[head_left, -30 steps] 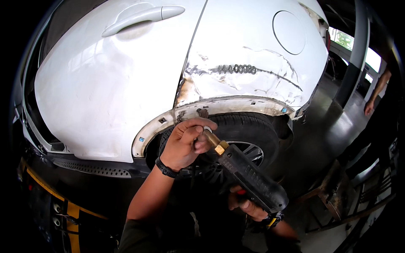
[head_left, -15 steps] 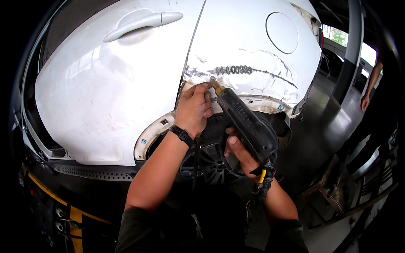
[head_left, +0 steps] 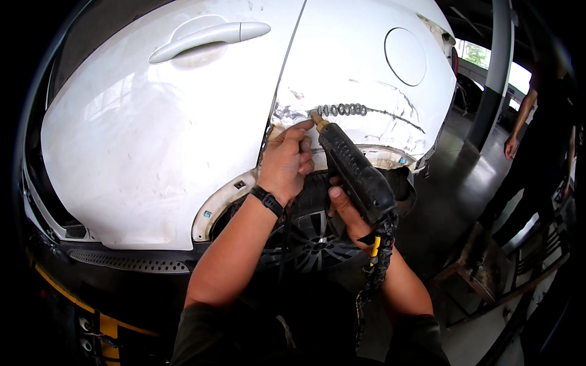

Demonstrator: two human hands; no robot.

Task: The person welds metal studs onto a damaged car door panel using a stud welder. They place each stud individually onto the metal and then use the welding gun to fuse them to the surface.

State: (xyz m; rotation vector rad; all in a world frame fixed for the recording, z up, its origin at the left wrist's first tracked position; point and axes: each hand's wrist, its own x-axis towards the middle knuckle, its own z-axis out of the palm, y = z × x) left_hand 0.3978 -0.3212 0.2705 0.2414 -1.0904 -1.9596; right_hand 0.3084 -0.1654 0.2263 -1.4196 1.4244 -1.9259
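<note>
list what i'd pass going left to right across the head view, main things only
White door handle → left grip → black handheld tool → round fuel flap → grey pillar

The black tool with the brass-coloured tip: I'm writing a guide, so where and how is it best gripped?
Probably beneath the rear half of the black tool, coming from below on the person's right, where the right hand is. Its long body slants up toward the car, leaving the back end nearest; the left hand crowds the brass-coloured tip.
</note>
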